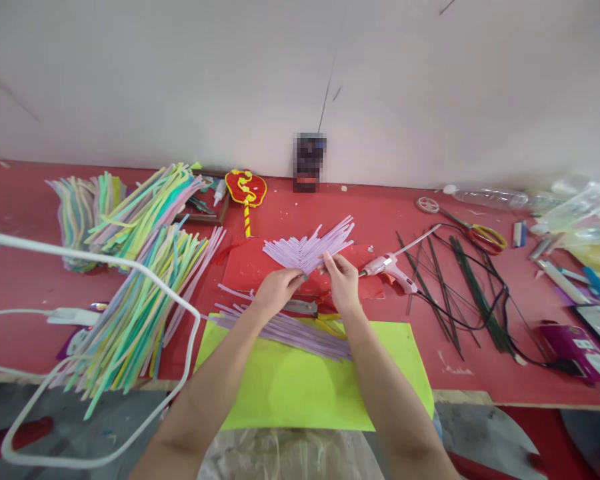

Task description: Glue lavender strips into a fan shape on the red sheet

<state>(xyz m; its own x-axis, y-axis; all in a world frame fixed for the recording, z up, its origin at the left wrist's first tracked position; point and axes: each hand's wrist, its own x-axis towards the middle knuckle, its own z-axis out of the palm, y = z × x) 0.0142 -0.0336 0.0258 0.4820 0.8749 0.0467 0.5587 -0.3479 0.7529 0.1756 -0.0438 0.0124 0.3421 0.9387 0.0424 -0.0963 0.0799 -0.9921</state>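
A leaf-shaped piece of lilac pipe cleaners [307, 248], its strips slanting out from a middle line, lies above a red sheet [245, 270]. My left hand [279, 290] pinches it near its lower tip. On its right side, my right hand [344, 279] is closed with thumb and finger on the strips. Loose lilac pipe cleaners [300, 337] are spread below my wrists, across a yellow-green sheet [300, 393]. A yellow-handled tool [330, 323] lies partly hidden between my forearms. Just right of my right hand rests a pink glue gun [387, 267].
Bundles of coloured pipe cleaners [135, 307] cover the left, behind a white cable [195, 360]. A red-and-yellow fan-shaped piece [247, 189] lies near the wall. Dark green stems [480, 293], scissors [485, 237] and a purple power strip [580, 350] are at right.
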